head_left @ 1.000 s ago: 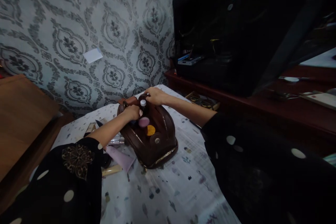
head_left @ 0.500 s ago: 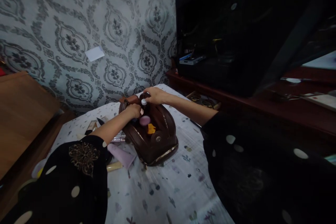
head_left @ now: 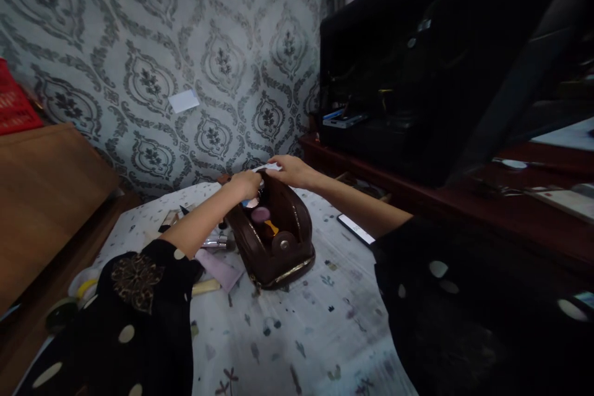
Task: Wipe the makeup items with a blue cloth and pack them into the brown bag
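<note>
A dark brown zip bag (head_left: 276, 260) sits unzipped on the cloth-covered table. My left hand (head_left: 248, 185) reaches over its near-left side into the far end of the opening, fingers curled and mostly hidden; what they close on is out of sight. A shiny pale object (head_left: 252, 201) shows just under that hand. My right hand (head_left: 288, 168) grips the far rim of the bag, thumb and fingers around the edge. Inside the bag lie a pink round item (head_left: 260, 215) and something orange-yellow (head_left: 271, 227).
Left of the bag lie a pale pink tube (head_left: 220, 269), a cream-coloured tube (head_left: 206, 286) and a silvery cylinder (head_left: 217, 241). A phone (head_left: 356, 230) rests at the right table edge. A big dark TV (head_left: 417, 93) stands on the right, a cardboard box (head_left: 51, 192) on the left.
My left hand has moved forward to the bag's far end, over where a white-capped bottle showed between my hands. The right hand stays at the far rim. The view has shifted slightly.
</note>
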Demonstrator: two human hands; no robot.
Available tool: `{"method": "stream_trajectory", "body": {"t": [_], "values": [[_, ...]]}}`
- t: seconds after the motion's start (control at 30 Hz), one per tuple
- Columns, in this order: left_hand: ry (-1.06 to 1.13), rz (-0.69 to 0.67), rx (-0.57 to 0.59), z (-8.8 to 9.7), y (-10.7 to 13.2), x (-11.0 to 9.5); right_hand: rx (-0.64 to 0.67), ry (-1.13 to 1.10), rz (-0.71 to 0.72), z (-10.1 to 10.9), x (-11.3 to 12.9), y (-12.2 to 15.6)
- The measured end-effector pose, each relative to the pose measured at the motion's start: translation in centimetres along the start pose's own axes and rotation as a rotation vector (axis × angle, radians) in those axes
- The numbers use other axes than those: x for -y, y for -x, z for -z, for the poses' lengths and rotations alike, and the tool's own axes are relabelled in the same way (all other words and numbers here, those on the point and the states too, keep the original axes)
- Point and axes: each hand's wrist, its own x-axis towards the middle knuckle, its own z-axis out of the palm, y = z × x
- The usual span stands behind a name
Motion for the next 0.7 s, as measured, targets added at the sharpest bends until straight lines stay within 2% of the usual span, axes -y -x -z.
{"method": "stream_trajectory", "body": {"t": [0.1, 0.2, 0.33, 0.47, 0.7], "values": [[0.028, 0.037, -0.208, 1.6, 3.6, -0.5, -0.023, -0.03, 0.003, 0.4, 0.2, 1.7], [0.081, 0.015, -0.354, 1.4, 7.8, -0.7, -0.066, -0.076, 0.011, -0.4, -0.3, 4.3], [0.084, -0.194, -0.316, -0.9, 11.7, -0.4, -0.218, -0.219, 0.002, -2.9, -1.2, 8.3], [0.11, -0.231, -0.344, -3.0, 12.4, 0.3, -0.254, -0.288, -0.046, -4.5, -1.2, 10.8], [0.141, -0.129, -0.436, -3.8, 11.5, 0.1, -0.267, -0.305, 0.011, -4.1, -0.8, 11.1]]}}
